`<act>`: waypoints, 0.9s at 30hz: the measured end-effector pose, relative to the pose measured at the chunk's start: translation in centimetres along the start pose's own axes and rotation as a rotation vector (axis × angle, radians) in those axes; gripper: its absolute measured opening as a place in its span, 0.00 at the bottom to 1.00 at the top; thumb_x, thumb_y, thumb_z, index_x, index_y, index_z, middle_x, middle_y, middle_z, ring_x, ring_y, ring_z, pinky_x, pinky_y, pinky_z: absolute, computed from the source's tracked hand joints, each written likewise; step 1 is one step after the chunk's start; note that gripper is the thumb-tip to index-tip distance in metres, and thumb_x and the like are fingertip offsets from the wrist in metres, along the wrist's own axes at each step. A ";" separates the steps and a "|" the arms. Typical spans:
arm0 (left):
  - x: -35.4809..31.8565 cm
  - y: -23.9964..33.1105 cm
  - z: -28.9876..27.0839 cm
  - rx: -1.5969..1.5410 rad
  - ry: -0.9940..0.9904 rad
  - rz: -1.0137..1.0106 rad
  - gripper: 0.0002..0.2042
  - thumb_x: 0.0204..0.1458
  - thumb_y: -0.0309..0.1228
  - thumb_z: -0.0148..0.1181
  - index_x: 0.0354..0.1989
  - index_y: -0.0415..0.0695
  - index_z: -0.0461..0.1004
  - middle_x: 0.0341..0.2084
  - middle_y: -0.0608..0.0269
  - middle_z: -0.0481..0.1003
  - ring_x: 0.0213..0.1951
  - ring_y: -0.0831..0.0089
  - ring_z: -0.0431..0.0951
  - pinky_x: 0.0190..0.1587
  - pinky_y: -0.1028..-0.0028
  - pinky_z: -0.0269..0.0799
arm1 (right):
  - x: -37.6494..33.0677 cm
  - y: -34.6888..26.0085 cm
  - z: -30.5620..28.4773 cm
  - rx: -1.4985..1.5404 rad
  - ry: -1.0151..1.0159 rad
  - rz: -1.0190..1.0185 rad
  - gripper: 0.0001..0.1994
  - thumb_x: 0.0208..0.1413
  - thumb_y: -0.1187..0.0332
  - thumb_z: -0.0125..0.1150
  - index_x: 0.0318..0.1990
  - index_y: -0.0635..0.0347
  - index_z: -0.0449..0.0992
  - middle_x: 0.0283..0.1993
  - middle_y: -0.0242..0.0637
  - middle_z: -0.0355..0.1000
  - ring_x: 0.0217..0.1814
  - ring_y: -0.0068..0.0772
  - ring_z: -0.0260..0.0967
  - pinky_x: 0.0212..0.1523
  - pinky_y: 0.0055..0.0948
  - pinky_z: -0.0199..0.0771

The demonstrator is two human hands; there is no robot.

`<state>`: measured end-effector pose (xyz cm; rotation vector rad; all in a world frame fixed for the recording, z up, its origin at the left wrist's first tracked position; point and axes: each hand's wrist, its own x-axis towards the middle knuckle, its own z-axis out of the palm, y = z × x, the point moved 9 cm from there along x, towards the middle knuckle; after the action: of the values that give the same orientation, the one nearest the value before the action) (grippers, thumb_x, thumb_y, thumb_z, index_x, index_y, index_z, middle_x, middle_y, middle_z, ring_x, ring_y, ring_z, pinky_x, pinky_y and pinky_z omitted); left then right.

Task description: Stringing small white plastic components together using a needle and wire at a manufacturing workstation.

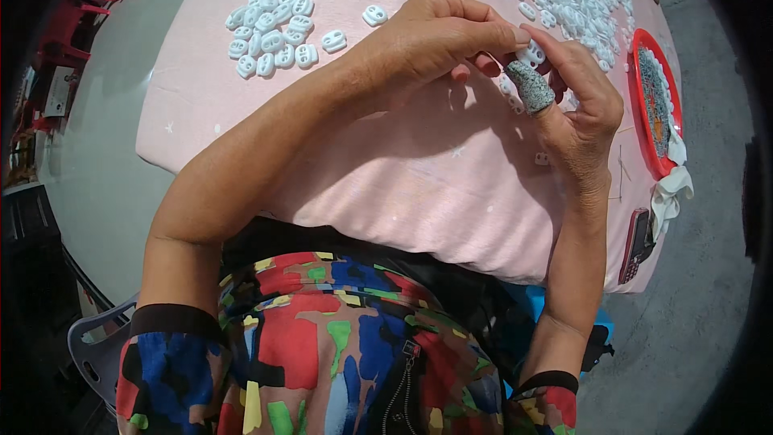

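Head view, hands?
— Left hand (427,40) and right hand (576,101) meet, pinching one small white plastic piece (532,55); grey thumb cover (530,86) just beneath.
— Around them?
— Pink cloth (362,161), white piles (274,20), red tray (640,48)

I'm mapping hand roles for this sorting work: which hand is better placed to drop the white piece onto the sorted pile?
Left hand, probably: the sorted pile lies on its side, while the right hand sits farther away.

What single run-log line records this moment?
left hand: pinching small white plastic two-hole piece | right hand: gripping same piece, grey thumb cot | surface: pink cloth
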<state>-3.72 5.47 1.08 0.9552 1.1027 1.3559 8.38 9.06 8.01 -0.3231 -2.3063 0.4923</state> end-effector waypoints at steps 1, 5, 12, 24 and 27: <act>0.0 -0.3 -0.1 0.001 0.002 -0.024 0.11 0.56 0.39 0.62 0.32 0.44 0.79 0.23 0.75 0.72 0.24 0.89 0.65 0.26 0.88 0.59 | 0.0 -0.1 0.0 -0.010 -0.006 -0.005 0.21 0.44 0.78 0.66 0.50 0.56 0.79 0.31 0.31 0.74 0.27 0.18 0.68 0.24 0.17 0.65; 0.0 -0.2 0.1 0.087 -0.004 -0.023 0.12 0.56 0.41 0.62 0.31 0.44 0.79 0.22 0.75 0.71 0.23 0.89 0.64 0.26 0.87 0.59 | 0.0 -0.7 -0.2 -0.039 -0.017 -0.063 0.20 0.42 0.80 0.64 0.48 0.58 0.80 0.31 0.34 0.75 0.29 0.24 0.72 0.27 0.20 0.70; 0.0 -0.2 0.1 0.080 -0.059 0.012 0.12 0.56 0.41 0.63 0.31 0.45 0.79 0.22 0.76 0.71 0.23 0.90 0.64 0.26 0.88 0.58 | -0.1 -0.8 0.0 -0.055 -0.028 -0.103 0.21 0.40 0.82 0.57 0.46 0.62 0.80 0.30 0.40 0.75 0.30 0.33 0.74 0.33 0.26 0.74; -0.2 -0.2 0.1 0.034 -0.004 0.007 0.12 0.57 0.40 0.62 0.35 0.44 0.79 0.24 0.76 0.72 0.26 0.90 0.66 0.28 0.88 0.59 | 0.0 -0.3 -0.1 -0.021 -0.002 -0.019 0.21 0.42 0.75 0.70 0.49 0.56 0.80 0.30 0.30 0.74 0.26 0.17 0.65 0.22 0.17 0.63; -0.1 0.0 0.2 0.037 -0.012 0.041 0.12 0.57 0.40 0.61 0.36 0.44 0.79 0.25 0.76 0.72 0.27 0.90 0.66 0.29 0.88 0.60 | 0.0 -0.2 -0.4 0.018 0.017 -0.015 0.21 0.42 0.75 0.71 0.49 0.55 0.80 0.30 0.28 0.73 0.25 0.15 0.62 0.22 0.16 0.62</act>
<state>-3.49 5.41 1.15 1.0170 1.1081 1.3648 8.64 8.96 8.37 -0.2996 -2.2850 0.5004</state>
